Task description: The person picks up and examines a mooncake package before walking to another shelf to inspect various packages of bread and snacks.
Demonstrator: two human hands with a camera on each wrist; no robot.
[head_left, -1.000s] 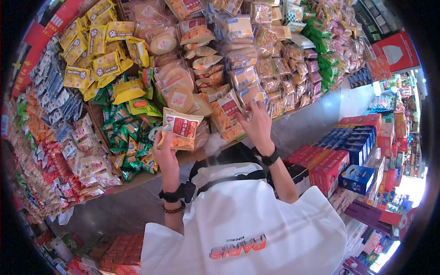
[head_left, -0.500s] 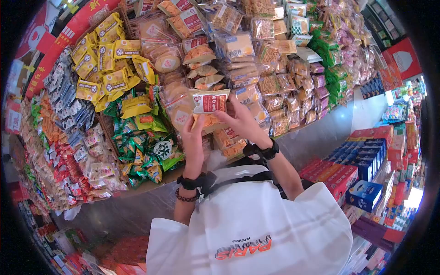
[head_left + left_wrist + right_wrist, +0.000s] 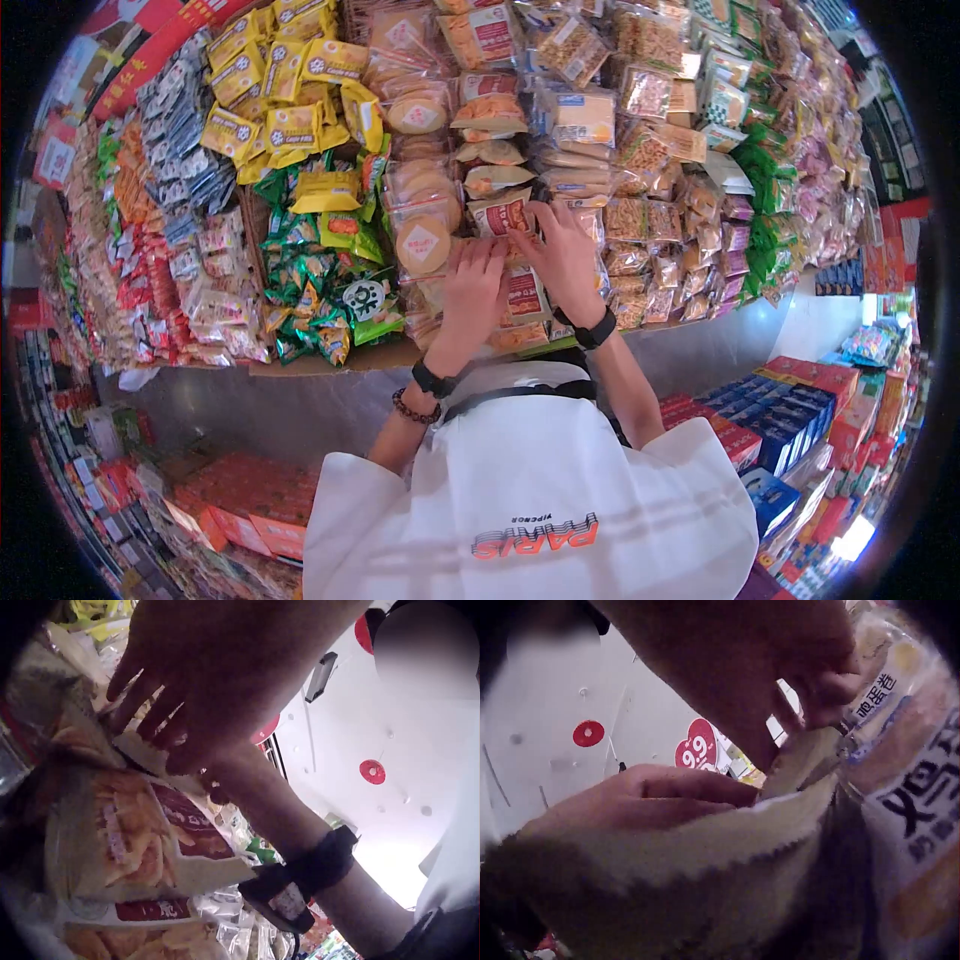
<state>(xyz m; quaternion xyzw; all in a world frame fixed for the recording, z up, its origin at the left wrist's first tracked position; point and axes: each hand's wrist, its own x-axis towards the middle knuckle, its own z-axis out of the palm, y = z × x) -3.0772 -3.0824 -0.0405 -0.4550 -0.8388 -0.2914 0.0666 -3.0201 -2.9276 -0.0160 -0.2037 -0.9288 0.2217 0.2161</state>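
The left hand (image 3: 474, 292) lays its nearly straight fingers on the lower part of the red-labelled bag (image 3: 503, 217); the right hand (image 3: 563, 252) pinches its right side. Hands partly cover similar bags (image 3: 524, 298). Round-biscuit packs (image 3: 422, 243) and egg-roll packs (image 3: 582, 120) are beside; farther, yellow packets (image 3: 293, 130), grey floor (image 3: 235, 402), white ceiling (image 3: 345, 739).

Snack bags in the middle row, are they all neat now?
Not quite, I think. The bags behind look lined up, so that part seems done. The left hand's straight fingers touch a red-labelled bag; the right hand grips its end. Left to do, perhaps: settling it and checking the front bag.
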